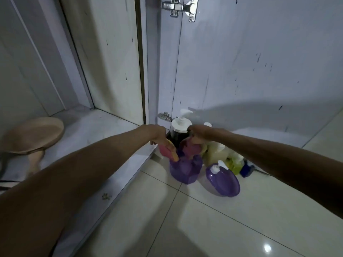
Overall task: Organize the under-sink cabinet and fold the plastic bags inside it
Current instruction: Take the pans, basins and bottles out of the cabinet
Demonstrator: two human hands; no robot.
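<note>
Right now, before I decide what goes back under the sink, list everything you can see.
dark pump bottle: 1, dark with a white pump, on the floor by the lower hinge
purple container: 1, purple, on the floor below the hands
purple pump bottle: 1, purple with a white pump, on the floor to the right of it
cream bottle: 1, cream, behind the purple ones
yellow-green bottle: 1, on the floor, further right
blue bottle: 1, blue, rightmost
tan round object: 1, tan, inside the cabinet, left
hinges: 2, metal, on the open door
pink-orange piece: 1, held by the left hand
pink piece: 1, blurred, held by the right hand
left hand: 1, gripping
right hand: 1, gripping
</note>
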